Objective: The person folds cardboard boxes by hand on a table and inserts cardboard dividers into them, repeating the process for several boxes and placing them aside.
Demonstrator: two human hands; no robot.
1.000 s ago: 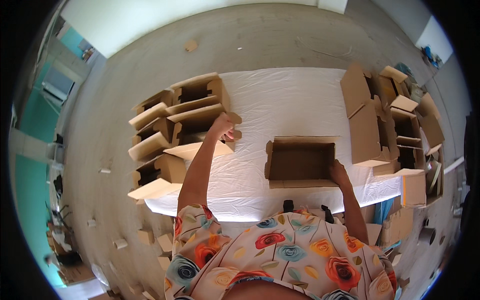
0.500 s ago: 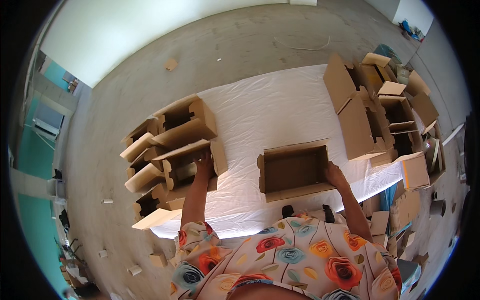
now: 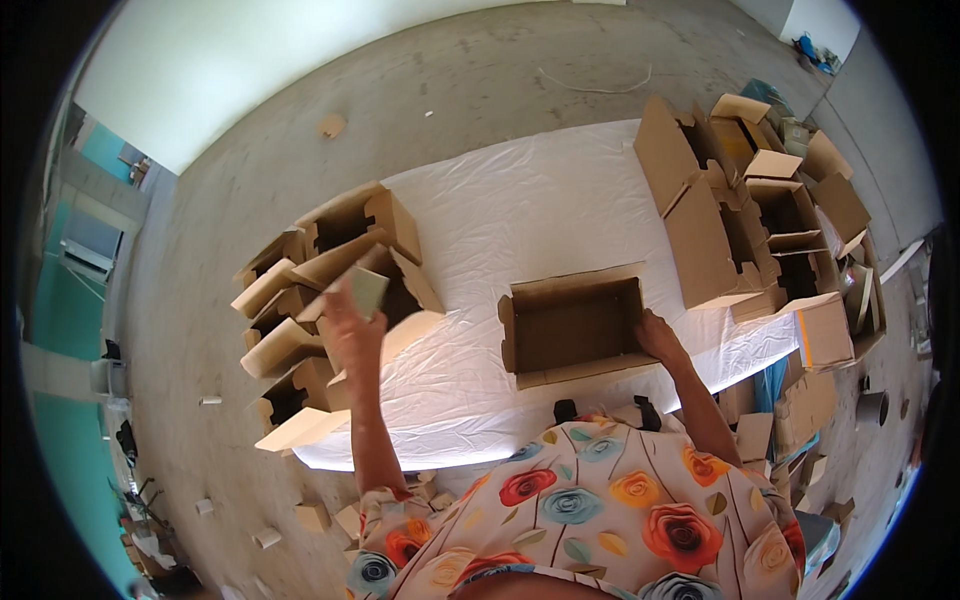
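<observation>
My left hand (image 3: 352,325) is closed on a small, pale green rectangular block (image 3: 369,292); motion blurs both a little. It is just above an open cardboard box (image 3: 418,283), which stands tilted among the boxes on the left of the table. My right hand (image 3: 658,338) grips the right end wall of another open cardboard box (image 3: 566,379), its fingers partly hidden by that wall. This box lies near the table's front edge, in front of me, and its dark inside shows no contents.
A white sheet covers the table (image 3: 520,200). More open cardboard boxes (image 3: 362,215) crowd its left end, and a cluster of boxes (image 3: 690,225) stands at the right. Loose cardboard (image 3: 805,410) lies on the floor at the right, with a dark cylinder (image 3: 872,408) beside it.
My left hand has come up out of the left box with the pale green block. That box has swung and tilted. My right hand stays on the middle box's wall.
</observation>
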